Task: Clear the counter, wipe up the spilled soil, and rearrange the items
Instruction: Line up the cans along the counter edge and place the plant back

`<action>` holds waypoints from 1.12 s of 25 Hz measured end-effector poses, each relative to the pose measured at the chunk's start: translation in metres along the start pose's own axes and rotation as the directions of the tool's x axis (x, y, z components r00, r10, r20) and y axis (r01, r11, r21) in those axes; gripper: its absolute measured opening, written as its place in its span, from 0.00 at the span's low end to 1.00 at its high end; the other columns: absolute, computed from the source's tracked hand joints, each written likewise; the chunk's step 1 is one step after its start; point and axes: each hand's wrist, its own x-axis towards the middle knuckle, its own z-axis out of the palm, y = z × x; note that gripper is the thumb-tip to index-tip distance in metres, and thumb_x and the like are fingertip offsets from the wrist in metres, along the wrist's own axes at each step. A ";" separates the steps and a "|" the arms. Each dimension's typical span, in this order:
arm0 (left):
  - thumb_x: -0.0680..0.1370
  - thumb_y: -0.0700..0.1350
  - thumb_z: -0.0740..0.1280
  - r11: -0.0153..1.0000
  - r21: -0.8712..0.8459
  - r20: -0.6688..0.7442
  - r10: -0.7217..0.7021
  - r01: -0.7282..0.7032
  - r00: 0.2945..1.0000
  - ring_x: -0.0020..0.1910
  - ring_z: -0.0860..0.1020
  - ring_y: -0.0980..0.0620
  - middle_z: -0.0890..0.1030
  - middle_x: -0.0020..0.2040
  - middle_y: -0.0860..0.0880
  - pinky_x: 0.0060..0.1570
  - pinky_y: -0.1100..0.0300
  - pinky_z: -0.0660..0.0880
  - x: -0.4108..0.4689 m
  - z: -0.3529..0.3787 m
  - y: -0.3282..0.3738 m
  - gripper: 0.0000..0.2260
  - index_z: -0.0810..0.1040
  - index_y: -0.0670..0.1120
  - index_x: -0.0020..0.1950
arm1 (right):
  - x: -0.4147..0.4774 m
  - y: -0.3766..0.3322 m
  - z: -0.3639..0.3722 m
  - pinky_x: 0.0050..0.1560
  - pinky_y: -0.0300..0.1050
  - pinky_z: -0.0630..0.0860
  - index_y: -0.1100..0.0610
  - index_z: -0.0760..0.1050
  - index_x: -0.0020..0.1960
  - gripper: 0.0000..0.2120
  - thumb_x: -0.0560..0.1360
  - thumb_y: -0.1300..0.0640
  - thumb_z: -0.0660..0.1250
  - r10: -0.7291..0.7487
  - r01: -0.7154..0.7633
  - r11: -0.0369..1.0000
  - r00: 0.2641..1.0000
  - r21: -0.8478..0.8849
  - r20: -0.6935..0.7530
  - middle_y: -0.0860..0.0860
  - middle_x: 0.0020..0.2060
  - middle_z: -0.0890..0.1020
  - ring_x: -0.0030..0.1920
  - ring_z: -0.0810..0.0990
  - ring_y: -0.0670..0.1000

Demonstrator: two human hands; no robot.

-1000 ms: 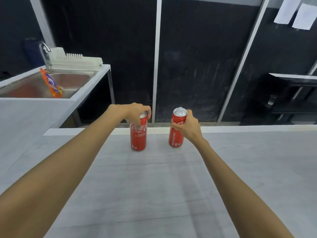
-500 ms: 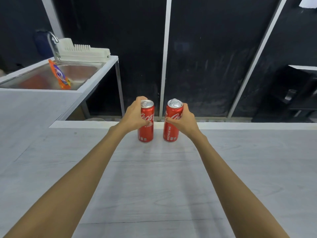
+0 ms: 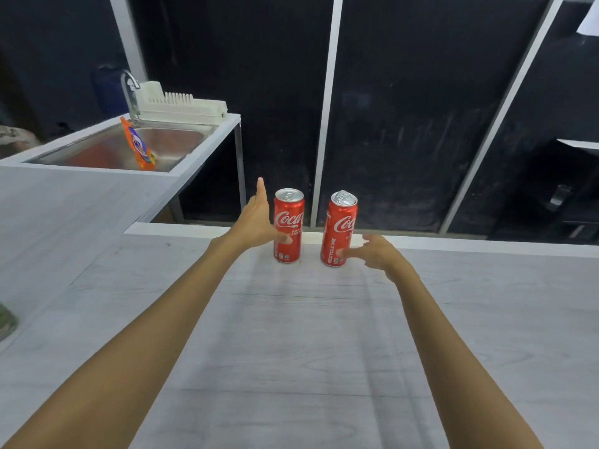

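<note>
Two red cola cans stand upright side by side near the far edge of the pale wood-grain counter [image 3: 291, 335]. The left can [image 3: 290, 218] has my left hand [image 3: 257, 226] just beside it on its left, fingers spread, thumb lying across the can's lower front. The right can [image 3: 340, 226] has a dented top; my right hand [image 3: 372, 254] hovers at its lower right with fingers apart, fingertips at the can's base. Neither hand grips a can.
A steel sink [image 3: 168, 140] sits in the counter wing at the far left, with an orange pouch [image 3: 139, 147] leaning inside, a tap [image 3: 129, 92] and a white dish rack [image 3: 184, 105] behind. A greenish object [image 3: 6, 320] pokes in at the left edge. Dark panels stand behind the counter.
Both hands held the cans and brought them close together near the far edge; now both hands have let go and opened, and the cans stand on their own.
</note>
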 end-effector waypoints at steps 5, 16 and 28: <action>0.69 0.48 0.73 0.993 0.115 0.031 -0.006 0.002 0.999 0.71 0.64 0.46 0.64 0.73 0.46 0.68 0.51 0.64 -0.079 -0.083 -0.028 0.33 0.64 0.48 0.71 | -0.062 -0.020 0.011 0.55 0.44 0.77 0.62 0.72 0.64 0.26 0.70 0.52 0.73 0.042 -0.017 0.997 0.942 -0.077 0.332 0.56 0.61 0.77 0.54 0.79 0.53; 0.72 0.48 0.71 0.960 0.182 -0.186 -0.179 0.213 0.966 0.65 0.71 0.49 0.73 0.67 0.48 0.58 0.59 0.68 -0.228 -0.285 -0.187 0.21 0.73 0.49 0.64 | -0.189 -0.204 0.230 0.61 0.45 0.70 0.51 0.65 0.69 0.35 0.67 0.48 0.75 -0.457 0.442 0.885 0.763 0.149 0.457 0.53 0.67 0.71 0.64 0.72 0.53; 0.68 0.53 0.73 0.899 0.112 -0.123 -0.410 0.423 0.904 0.65 0.70 0.46 0.70 0.64 0.50 0.58 0.52 0.71 -0.294 -0.375 -0.351 0.24 0.73 0.52 0.62 | -0.208 -0.275 0.395 0.64 0.53 0.70 0.56 0.53 0.72 0.42 0.67 0.60 0.75 -0.449 0.393 0.865 0.884 0.312 0.133 0.58 0.67 0.70 0.65 0.72 0.59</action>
